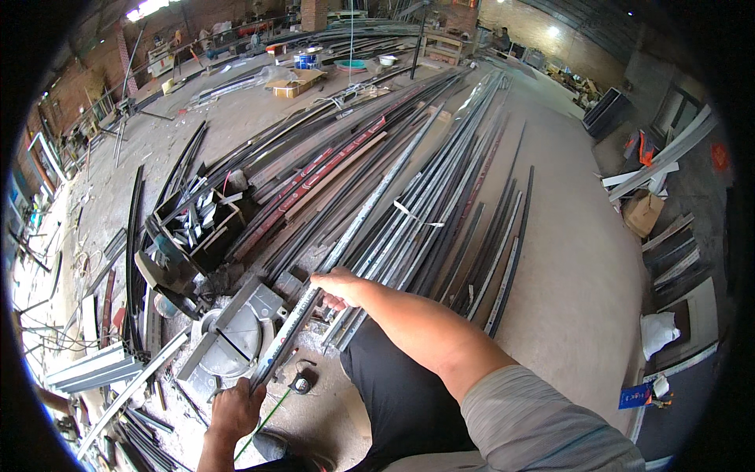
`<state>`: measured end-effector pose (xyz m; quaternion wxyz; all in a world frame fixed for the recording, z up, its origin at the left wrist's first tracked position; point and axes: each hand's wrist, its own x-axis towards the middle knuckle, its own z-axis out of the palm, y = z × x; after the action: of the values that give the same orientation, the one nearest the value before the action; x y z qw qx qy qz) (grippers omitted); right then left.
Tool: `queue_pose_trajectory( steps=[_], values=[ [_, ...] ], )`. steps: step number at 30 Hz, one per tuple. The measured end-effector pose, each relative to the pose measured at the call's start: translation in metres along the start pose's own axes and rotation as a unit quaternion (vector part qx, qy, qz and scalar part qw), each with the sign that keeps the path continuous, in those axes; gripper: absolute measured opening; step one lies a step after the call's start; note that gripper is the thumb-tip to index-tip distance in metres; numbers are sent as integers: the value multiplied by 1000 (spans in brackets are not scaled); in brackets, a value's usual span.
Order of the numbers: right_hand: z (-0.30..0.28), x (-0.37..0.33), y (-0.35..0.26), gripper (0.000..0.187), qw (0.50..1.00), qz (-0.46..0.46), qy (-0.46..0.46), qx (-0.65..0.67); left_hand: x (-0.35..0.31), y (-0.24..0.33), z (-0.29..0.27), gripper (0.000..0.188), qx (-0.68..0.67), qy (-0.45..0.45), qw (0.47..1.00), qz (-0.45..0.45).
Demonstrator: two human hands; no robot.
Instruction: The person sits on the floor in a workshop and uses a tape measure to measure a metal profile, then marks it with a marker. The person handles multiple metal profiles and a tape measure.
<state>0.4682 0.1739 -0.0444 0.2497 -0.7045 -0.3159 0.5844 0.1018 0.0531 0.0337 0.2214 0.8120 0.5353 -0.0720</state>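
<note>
A long, pale metal profile (288, 338) slants from near my lap toward the far right, over the other stock. My left hand (234, 407) is closed around its near end. Farther along, my right hand (340, 287) grips the same profile, arm stretched across my body. Left of the profile sits a miter saw with a round metal table (230, 343); its dark saw head (169, 283) is off to the left. Close to the profile's near end, a small round black tape measure (300, 384) lies on the floor, beside a thin green strip (271, 412).
Bundles of long metal profiles (429, 204) spread across the floor ahead. An offcut box (208, 216) stands behind the saw. More white profiles (94, 366) lie at left. Farther back is a cardboard box (295, 83). A white bag (659, 332) and panels line the right side.
</note>
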Motion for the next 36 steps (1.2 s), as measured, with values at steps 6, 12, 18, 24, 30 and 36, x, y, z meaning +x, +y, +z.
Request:
queue_pose_trajectory(
  steps=[6, 12, 18, 24, 30, 36],
  values=[
    [1, 2, 0, 48, 1000, 1, 21, 2, 0, -2, 2, 48, -6, 4, 1000, 7],
    [5, 5, 0, 48, 999, 0, 46, 13, -1, -5, 3, 45, -6, 16, 1000, 11],
    [2, 1, 0, 37, 997, -4, 56, 58, 1, -6, 9, 45, -7, 24, 1000, 16],
    [-6, 10, 26, 40, 984, -50, 14, 169, 3, -6, 16, 41, -14, 40, 998, 47],
    [8, 32, 105, 67, 956, -86, -35, 277, 6, -17, 34, 41, -4, 2, 1000, 23],
    [16, 78, 224, 68, 969, -181, 57, -156, 17, -26, 59, 41, -17, 6, 1000, 20]
  ],
)
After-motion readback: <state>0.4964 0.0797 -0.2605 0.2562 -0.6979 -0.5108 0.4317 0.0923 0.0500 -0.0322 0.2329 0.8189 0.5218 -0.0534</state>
